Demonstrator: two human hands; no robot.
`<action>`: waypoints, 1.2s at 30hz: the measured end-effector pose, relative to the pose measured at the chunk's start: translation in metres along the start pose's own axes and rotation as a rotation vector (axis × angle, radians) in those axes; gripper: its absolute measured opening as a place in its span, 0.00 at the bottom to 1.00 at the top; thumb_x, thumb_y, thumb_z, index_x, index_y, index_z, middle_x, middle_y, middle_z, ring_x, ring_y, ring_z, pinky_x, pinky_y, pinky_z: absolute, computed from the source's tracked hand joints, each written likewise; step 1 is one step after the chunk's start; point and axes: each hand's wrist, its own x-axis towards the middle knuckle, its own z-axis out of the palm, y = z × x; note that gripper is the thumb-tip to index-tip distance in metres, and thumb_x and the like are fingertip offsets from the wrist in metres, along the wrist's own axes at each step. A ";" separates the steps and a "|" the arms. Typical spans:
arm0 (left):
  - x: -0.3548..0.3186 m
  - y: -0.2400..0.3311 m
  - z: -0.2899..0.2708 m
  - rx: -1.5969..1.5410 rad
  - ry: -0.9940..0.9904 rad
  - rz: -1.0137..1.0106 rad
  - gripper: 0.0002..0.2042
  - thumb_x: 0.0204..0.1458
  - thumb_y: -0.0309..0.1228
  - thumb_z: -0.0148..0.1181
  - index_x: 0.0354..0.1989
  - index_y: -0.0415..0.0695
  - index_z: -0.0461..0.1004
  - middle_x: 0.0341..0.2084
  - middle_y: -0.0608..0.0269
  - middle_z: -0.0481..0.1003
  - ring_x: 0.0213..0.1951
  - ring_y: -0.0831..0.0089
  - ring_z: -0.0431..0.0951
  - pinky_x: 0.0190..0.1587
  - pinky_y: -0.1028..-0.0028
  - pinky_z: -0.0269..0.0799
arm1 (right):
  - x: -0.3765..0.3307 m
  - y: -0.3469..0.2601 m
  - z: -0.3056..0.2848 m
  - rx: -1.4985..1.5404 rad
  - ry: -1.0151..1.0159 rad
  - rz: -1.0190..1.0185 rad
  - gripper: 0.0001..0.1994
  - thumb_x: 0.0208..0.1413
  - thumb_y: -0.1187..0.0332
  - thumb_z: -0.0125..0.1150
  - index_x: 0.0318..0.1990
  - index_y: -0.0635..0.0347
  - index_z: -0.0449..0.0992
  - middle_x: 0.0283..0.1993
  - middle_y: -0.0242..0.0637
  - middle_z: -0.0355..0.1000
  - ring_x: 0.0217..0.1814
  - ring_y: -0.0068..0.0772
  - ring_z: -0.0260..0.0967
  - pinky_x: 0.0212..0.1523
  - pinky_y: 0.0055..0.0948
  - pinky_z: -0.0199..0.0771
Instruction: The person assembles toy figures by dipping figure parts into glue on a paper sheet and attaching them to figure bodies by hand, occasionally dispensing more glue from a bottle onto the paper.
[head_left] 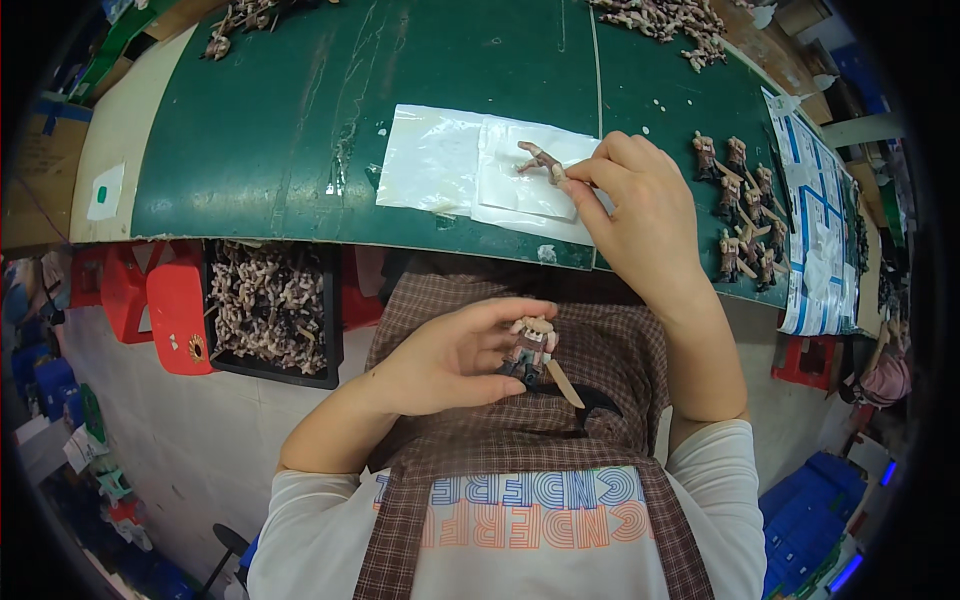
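My left hand (430,360) is curled around a small toy figurine (532,345) in front of the apron, just off the table's near edge. A flat tan blade-shaped piece (564,384) juts from the figurine toward me. Over the table, my right hand (640,205) pinches one end of another small figurine piece (545,160) in pinkish and brown tones, between thumb and fingers. That piece is at a white sheet (505,200), which lies on a larger glossy plastic sheet (420,160). Whether it rests on the sheet or is slightly raised, I cannot tell.
Several figurines (735,205) stand grouped on the green table (270,130) at right, beside a blue-and-white printed sheet (800,190). Loose pieces (665,20) are heaped at the far side. Below left, a black tray (335,340) full of pieces sits by red stools (170,310).
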 end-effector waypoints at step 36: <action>0.016 0.007 0.030 0.119 0.285 0.277 0.36 0.47 0.16 0.63 0.67 0.35 0.53 0.63 0.48 0.60 0.63 0.60 0.65 0.61 0.68 0.65 | -0.058 0.002 -0.002 1.108 0.269 0.367 0.06 0.52 0.81 0.62 0.38 0.68 0.77 0.38 0.36 0.76 0.38 0.24 0.73 0.40 0.22 0.73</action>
